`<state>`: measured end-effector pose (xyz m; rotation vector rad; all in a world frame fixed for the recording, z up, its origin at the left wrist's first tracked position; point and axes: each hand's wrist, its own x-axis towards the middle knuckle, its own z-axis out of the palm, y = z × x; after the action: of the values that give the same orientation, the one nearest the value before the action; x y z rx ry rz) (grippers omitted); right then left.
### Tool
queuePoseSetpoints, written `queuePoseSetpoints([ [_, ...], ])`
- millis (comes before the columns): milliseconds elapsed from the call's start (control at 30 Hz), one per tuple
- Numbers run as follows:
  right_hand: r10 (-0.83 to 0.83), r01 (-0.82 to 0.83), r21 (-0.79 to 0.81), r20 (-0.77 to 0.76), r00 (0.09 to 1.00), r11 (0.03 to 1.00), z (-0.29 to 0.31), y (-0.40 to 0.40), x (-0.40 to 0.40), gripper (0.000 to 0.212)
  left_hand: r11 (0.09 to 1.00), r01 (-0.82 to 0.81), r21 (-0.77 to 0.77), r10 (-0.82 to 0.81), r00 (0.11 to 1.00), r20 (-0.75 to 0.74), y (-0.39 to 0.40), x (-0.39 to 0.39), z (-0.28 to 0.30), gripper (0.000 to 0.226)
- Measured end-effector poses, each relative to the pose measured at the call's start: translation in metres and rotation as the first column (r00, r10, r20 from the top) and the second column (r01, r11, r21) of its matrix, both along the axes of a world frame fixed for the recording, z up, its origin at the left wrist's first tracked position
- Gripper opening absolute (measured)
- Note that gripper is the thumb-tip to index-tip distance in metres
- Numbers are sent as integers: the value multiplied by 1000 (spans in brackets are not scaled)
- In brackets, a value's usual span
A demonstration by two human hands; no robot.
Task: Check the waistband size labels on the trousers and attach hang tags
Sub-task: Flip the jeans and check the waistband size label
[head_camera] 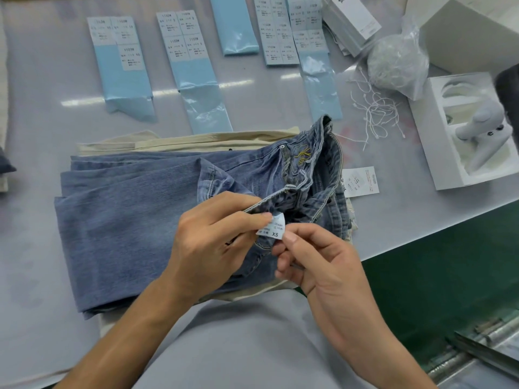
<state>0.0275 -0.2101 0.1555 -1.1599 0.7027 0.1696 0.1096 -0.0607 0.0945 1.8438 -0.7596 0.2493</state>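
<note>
Folded blue jeans (134, 220): lying on the grey table (42, 108), on top of a beige folded garment (196, 140), waistband turned toward the right and opened up.

Size label (272, 227): small white tab sewn inside the waistband (280, 199), printed "XS", held up between both hands just above the denim.

Left hand (213, 248): thumb and forefinger pinch the left edge of the label and the waistband seam; remaining fingers curl under the fabric.

Right hand (317, 262): thumb and forefinger pinch the lower right corner of the label; other fingers curled loosely beneath.

Hang tag (361, 181): white printed card, lying flat on the table just to the right of the jeans, partly tucked under the waistband.

Loose white strings (373, 110): tangled heap beyond the jeans, near the right.

Plastic bag (398, 63): clear, filled with more pale string, behind the heap.

Sticker sheets (185, 35): several blue backing strips with white printed labels, in a row along the far side of the table.

White box (438, 153): open tray at the right edge, holding a white moulded device (486, 127).
</note>
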Motion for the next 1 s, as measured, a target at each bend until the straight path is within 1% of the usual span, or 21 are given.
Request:
queuePoseSetpoints([
  [133, 18, -16, -37, 35, 999, 999, -1, 0, 2, 11, 1000, 1, 11, -1, 1000, -20, -2, 1, 3, 7],
  [200, 9, -7, -37, 52, 999, 999, -2, -4, 1, 10, 999, 49, 14, -48, 998, -46, -2, 3, 5, 11],
  [233, -13, 14, -15, 64, 998, 1000, -3, -6, 1, 10, 994, 104, 14, -102, 990, -96, -2, 4, 7, 23],
  [300, -59, 56, 32, 90, 994, 998, -6, -14, -1, 11, 969, 236, 73, -212, 947, -241, 1, 9, 11, 66],
  [333, -46, 47, -7, 101, 994, 999, -9, -18, -2, 12, 943, 306, 132, -255, 917, -308, 2, 11, 12, 89],
  [367, 13, 0, -134, 102, 995, 991, -12, -23, -2, 13, 910, 359, 208, -275, 897, -345, 2, 14, 12, 105],
  [400, 114, -83, -329, 74, 991, 941, -15, -30, -2, 14, 880, 376, 290, -270, 899, -345, 2, 15, 9, 113],
  [433, 228, -189, -530, 8, 974, 827, -19, -37, -3, 18, 866, 355, 352, -245, 915, -320, 1, 16, 4, 115],
  [467, 341, -307, -691, -92, 935, 654, -22, -45, -4, 26, 870, 310, 385, -200, 933, -298, 0, 18, 1, 115],
  [500, 433, -410, -788, -204, 878, 460, -26, -54, -5, 35, 884, 268, 384, -155, 942, -299, -2, 20, -1, 111],
  [533, 488, -478, -820, -293, 823, 315, -28, -60, -6, 41, 898, 244, 366, -128, 941, -314, -4, 23, -1, 107],
  [567, 520, -520, -815, -337, 785, 255, -29, -64, -8, 42, 911, 222, 347, -114, 945, -307, -8, 27, 0, 100],
  [600, 542, -539, -806, -348, 765, 245, -29, -66, -11, 40, 918, 187, 349, -98, 961, -257, -14, 32, 2, 90],
  [633, 541, -534, -798, -330, 774, 277, -27, -68, -13, 39, 925, 136, 355, -78, 982, -173, -24, 38, 4, 77],
  [667, 500, -495, -786, -280, 819, 370, -24, -70, -14, 39, 935, 84, 344, -55, 994, -92, -37, 45, 3, 65],
  [733, 303, -311, -711, -144, 942, 630, -20, -78, -12, 42, 936, 37, 350, -29, 999, -27, -68, 59, -3, 51],
  [767, 186, -208, -673, -106, 977, 710, -20, -84, -8, 42, 916, 44, 399, -37, 999, -25, -83, 65, -9, 50],
  [833, 43, -112, -652, -121, 992, 750, -29, -101, -3, 26, 833, 85, 547, -51, 996, -76, -106, 69, -26, 53],
  [900, -8, -137, -685, -204, 979, 715, -46, -116, -1, 13, 753, 100, 651, -36, 993, -112, -117, 66, -45, 52],
  [933, -42, -135, -694, -231, 972, 707, -56, -123, -1, 11, 749, 76, 659, -19, 995, -93, -117, 64, -53, 49],
  [1000, -74, -112, -657, -249, 966, 745, -68, -131, -2, 5, 811, -38, 583, 48, 999, -3, -109, 60, -64, 43],
])
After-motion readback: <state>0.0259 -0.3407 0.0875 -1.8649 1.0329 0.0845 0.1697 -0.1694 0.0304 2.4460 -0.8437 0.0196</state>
